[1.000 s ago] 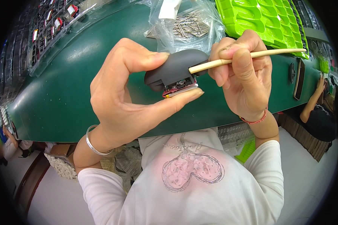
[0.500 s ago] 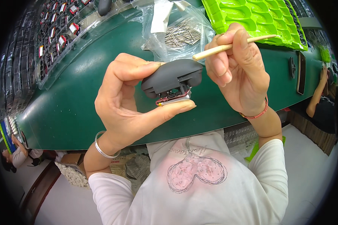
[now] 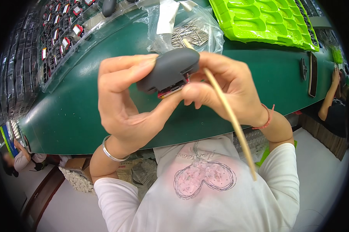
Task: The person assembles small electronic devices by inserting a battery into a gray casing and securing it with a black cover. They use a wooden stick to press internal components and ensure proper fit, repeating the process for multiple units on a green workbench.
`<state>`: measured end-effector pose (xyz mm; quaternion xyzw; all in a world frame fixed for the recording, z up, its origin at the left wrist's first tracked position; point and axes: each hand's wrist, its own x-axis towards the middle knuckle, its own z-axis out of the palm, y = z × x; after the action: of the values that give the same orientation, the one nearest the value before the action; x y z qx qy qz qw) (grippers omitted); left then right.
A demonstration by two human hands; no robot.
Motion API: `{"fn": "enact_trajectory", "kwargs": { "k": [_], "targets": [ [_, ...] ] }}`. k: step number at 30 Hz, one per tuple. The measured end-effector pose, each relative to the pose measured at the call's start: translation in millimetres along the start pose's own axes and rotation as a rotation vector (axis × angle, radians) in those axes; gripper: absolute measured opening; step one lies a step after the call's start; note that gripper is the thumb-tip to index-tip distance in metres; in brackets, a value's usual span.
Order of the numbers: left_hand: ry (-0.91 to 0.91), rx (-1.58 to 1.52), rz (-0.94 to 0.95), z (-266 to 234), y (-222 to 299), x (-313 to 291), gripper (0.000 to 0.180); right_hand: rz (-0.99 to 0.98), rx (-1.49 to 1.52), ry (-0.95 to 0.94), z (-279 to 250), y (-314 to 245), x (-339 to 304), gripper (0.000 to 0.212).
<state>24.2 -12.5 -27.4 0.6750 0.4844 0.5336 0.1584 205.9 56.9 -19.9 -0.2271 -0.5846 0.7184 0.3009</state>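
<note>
A dark grey rounded plastic casing (image 3: 172, 65) is tilted in front of me, its underside partly open. A red-edged circuit board (image 3: 170, 92) with a pale flat part shows below it. My left hand (image 3: 126, 96) grips the casing, fingers over its top and thumb under the board. At the right end, my right hand (image 3: 228, 87) has its thumb by the board and fingers behind the casing, which hides some of them. A tapered wooden stick (image 3: 232, 116) runs through that hand, its one tip above the casing and its other reaching down toward my shirt.
Beyond the casing lies a clear plastic bag of thin metal pins (image 3: 190, 34). A bright green moulded tray (image 3: 255, 25) stands at the far right, and a clear tray of red-edged parts (image 3: 60, 38) at the far left. A dark phone-like slab (image 3: 312, 75) lies rightward, near another person's arm (image 3: 329, 96).
My right hand has come down and left onto the casing's right end. The stick has swung from nearly level to steeply slanted. The casing has shifted slightly up and left.
</note>
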Motion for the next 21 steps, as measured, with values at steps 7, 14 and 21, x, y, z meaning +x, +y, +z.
{"fn": "enact_trajectory", "kwargs": {
  "k": [7, 14, 21],
  "targets": [
    [-0.054, -0.305, -0.276, -3.1, 5.9, 4.4, 0.036, 0.077, 0.050, 0.132, -2.6, 2.8, 4.2, 0.027],
    [-0.007, -0.204, -0.180, -8.3, 3.2, 4.6, 0.030, 0.101, 0.073, 0.074, -2.9, 3.8, 4.1, 0.025],
    [0.026, -0.267, -0.313, -6.4, 11.1, 7.3, 0.038, 0.038, 0.060, 0.096, -1.7, 4.4, 3.9, 0.026]
  ]
}}
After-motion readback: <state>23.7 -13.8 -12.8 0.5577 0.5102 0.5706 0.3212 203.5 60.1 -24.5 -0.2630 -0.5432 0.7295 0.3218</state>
